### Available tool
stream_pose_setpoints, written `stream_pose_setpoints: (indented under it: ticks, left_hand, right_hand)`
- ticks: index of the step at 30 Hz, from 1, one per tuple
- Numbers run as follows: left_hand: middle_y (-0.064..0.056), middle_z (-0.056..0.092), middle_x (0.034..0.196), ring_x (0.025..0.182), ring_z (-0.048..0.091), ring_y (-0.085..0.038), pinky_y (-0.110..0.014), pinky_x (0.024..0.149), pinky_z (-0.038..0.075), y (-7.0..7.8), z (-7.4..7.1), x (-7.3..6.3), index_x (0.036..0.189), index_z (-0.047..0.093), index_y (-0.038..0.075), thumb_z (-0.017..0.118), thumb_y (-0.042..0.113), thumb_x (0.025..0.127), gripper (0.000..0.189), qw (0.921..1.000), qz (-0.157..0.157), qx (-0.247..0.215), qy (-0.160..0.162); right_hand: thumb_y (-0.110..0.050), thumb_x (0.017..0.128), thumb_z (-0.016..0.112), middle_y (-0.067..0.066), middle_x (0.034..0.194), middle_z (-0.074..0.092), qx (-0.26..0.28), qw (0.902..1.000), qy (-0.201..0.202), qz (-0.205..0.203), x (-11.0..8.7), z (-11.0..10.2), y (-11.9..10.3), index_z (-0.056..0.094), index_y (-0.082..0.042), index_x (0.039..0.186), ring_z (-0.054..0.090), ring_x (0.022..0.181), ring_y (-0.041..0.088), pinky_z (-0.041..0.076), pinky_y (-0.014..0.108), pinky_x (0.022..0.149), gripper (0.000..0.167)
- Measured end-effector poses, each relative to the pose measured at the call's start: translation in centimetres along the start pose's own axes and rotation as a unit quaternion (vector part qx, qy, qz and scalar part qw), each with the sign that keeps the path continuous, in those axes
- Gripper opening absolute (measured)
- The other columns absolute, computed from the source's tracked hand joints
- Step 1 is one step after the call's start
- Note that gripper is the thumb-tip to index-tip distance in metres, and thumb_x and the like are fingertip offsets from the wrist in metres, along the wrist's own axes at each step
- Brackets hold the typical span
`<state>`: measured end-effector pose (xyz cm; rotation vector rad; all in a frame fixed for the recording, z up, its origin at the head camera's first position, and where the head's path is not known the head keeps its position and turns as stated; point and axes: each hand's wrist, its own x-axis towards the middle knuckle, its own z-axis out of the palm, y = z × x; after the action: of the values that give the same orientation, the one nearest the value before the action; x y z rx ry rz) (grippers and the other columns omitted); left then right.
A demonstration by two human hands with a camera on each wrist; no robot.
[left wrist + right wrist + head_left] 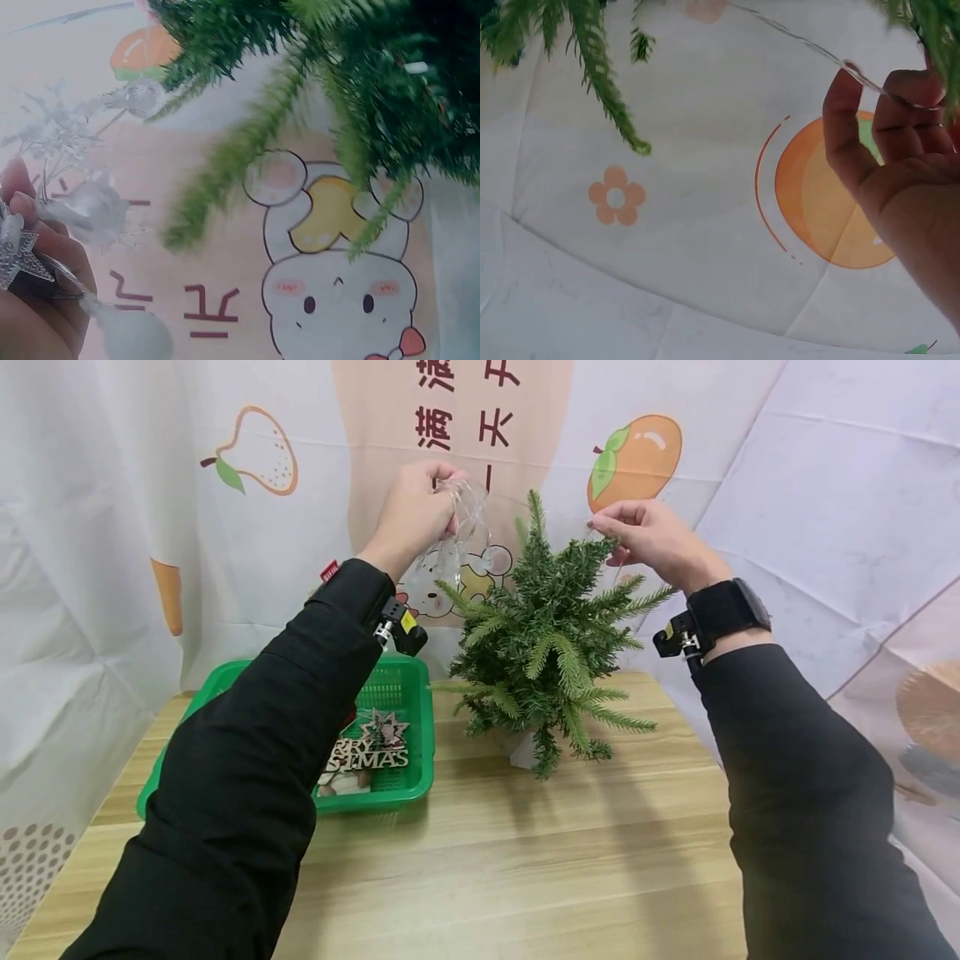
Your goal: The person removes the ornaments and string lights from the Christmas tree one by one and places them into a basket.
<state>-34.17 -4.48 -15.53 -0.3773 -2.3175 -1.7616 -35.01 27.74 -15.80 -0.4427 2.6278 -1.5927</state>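
Up behind the tree's left side, my left hand grips a bundle of clear string lights. In the left wrist view, a clear star bulb and a round bulb show among the loops. My right hand pinches the lights' thin wire with thumb and fingers, beside the tree's upper right branches. Between the hands stands a small artificial Christmas tree on a pale base. Part of the wire runs behind the treetop.
On the table's left stands a green plastic basket, partly covered by my left sleeve. It holds a wooden lettered ornament and a star-shaped ornament. A printed curtain hangs behind the wooden table.
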Motion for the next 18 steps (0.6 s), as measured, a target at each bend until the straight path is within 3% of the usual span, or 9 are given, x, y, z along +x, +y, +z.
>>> stream_pose_setpoints:
  ticks: [7, 12, 18]
  left_hand:
    - [-0.006, 0.059, 0.067, 0.051, 0.054, -0.013, -0.022, 0.047, 0.043, 0.5, 0.5, -0.3, 0.121, 0.065, 0.007, 0.055, 0.014, 0.106, 0.02, 0.9998, -0.004, -0.019, -0.001]
    - [-0.005, 0.06, 0.071, 0.052, 0.053, -0.014, -0.023, 0.046, 0.042, 0.6, 0.8, -0.6, 0.12, 0.066, 0.007, 0.055, 0.013, 0.105, 0.019, 0.9988, 0.002, -0.048, 0.005]
    - [-0.006, 0.06, 0.077, 0.055, 0.054, -0.014, -0.023, 0.047, 0.042, 0.7, 1.2, -1.1, 0.123, 0.064, 0.007, 0.057, 0.017, 0.105, 0.022, 0.999, 0.002, -0.042, -0.016]
  right_hand:
    - [-0.026, 0.108, 0.048, 0.002, 0.09, 0.052, 0.056, 0.9968, 0.033, -0.046, 0.2, 0.4, 0.1, 0.052, -0.007, 0.112, 0.05, 0.071, 0.011, 0.056, 0.027, 0.07, 0.02]
    - [-0.023, 0.108, 0.049, 0.005, 0.087, 0.053, 0.125, 0.9897, 0.026, -0.065, -0.1, 0.3, 0.5, 0.051, -0.006, 0.108, 0.051, 0.067, 0.014, 0.057, 0.03, 0.069, 0.017]
    - [-0.019, 0.107, 0.051, 0.006, 0.084, 0.052, 0.173, 0.9823, 0.017, -0.07, -0.5, -0.4, 1.3, 0.052, -0.001, 0.106, 0.051, 0.062, 0.016, 0.059, 0.032, 0.072, 0.019]
